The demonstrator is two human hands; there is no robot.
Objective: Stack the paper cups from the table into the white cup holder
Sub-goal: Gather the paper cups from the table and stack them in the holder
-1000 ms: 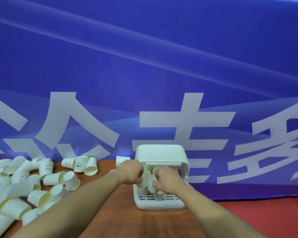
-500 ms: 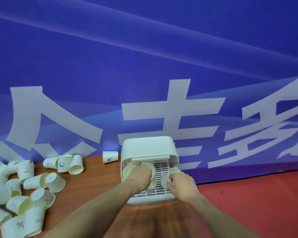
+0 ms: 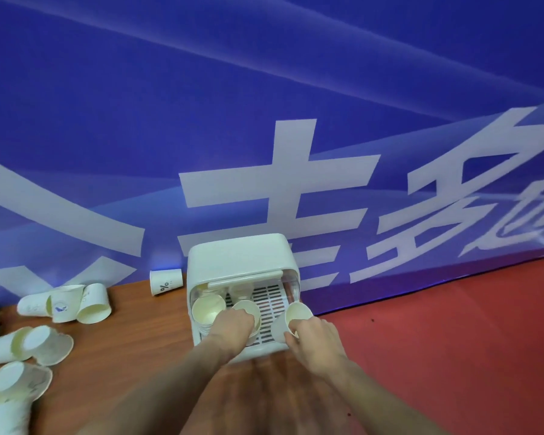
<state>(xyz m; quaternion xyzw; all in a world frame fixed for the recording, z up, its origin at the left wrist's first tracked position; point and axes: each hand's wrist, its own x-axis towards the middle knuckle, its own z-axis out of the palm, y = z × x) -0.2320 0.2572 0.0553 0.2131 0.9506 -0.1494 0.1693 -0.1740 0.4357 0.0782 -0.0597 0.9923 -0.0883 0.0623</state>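
Note:
The white cup holder stands on the wooden table against the blue banner, its front open over a slatted floor. A stack of paper cups sits mouth-up in its left side. My left hand grips a second paper cup in the middle of the holder. My right hand pinches another paper cup by its rim at the holder's right front edge. Loose paper cups lie scattered over the table's left part.
One cup with a percent mark lies on its side just left of the holder. The wooden table ends right of the holder, above red floor. The blue banner closes off the back.
The view has dropped and shifted, so the holder looks larger and nearer. Both hands, each with a cup, have come lower into the holder's front opening; the right one sits at its right edge.

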